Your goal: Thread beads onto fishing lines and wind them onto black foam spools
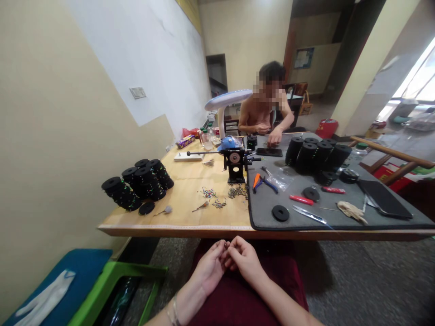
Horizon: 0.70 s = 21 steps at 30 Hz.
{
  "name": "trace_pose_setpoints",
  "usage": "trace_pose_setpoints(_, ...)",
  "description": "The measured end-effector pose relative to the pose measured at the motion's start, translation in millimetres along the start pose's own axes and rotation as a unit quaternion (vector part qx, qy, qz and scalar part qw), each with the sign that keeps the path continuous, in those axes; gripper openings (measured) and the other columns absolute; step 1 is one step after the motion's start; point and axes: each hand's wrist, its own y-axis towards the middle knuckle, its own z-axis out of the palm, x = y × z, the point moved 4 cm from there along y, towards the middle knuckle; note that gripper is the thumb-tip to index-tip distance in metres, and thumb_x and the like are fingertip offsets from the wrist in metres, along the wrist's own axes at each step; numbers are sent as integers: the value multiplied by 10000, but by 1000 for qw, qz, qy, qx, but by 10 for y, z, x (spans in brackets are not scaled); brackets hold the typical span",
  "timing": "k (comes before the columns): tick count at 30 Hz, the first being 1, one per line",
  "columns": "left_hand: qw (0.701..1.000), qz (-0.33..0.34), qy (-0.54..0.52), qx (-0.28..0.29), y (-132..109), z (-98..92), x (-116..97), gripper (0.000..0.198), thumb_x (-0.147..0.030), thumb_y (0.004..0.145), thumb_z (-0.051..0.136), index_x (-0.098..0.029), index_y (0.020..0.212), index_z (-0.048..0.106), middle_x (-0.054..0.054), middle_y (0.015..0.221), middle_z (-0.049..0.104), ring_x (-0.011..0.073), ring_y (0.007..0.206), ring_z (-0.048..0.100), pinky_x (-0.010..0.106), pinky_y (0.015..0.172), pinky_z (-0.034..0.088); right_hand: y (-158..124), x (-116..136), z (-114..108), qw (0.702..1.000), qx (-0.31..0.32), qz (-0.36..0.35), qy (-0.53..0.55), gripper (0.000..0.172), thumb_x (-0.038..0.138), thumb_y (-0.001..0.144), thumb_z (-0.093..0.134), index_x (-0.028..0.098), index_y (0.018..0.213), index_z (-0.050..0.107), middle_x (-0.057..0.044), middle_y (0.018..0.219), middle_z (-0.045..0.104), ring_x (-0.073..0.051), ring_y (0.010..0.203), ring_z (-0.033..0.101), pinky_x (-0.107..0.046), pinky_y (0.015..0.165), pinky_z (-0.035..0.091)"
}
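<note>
Over my lap, just below the table's front edge, my left hand [212, 265] and my right hand [244, 258] meet at the fingertips. Both are closed in a pinch. A tiny dark piece shows at the left fingertips, too small to name. On the wooden table [183, 217] beyond lie small piles of coloured beads [209, 193] and dark metal bits [237, 192]. A small feathery piece [201, 206] with an orange part lies near the edge, and a grey one [165, 210] sits further left. Behind the piles stands a black clamp-like device [235, 165] with a dial and a long rod.
Stacked black foam spools [149, 183] stand at left, more spools [309, 154] at right. The grey mat [265, 217] carries pliers [267, 184], scissors [309, 214], a phone [269, 152] and a loose foam ring [280, 213]. A co-worker [265, 108] sits across, beside a lamp [227, 99].
</note>
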Motion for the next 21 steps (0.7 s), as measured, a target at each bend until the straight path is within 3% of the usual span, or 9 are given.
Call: trace_pose_setpoints(21, 1000, -5, 23, 17, -13, 5, 17, 170, -224, 658, 798, -143, 729, 666, 14, 673, 658, 112, 555, 562, 240, 572, 420, 3, -27, -4, 1000, 1, -5, 1, 300, 440, 738, 608, 192, 682, 449, 8, 591, 653, -116, 453, 605, -170, 393, 381)
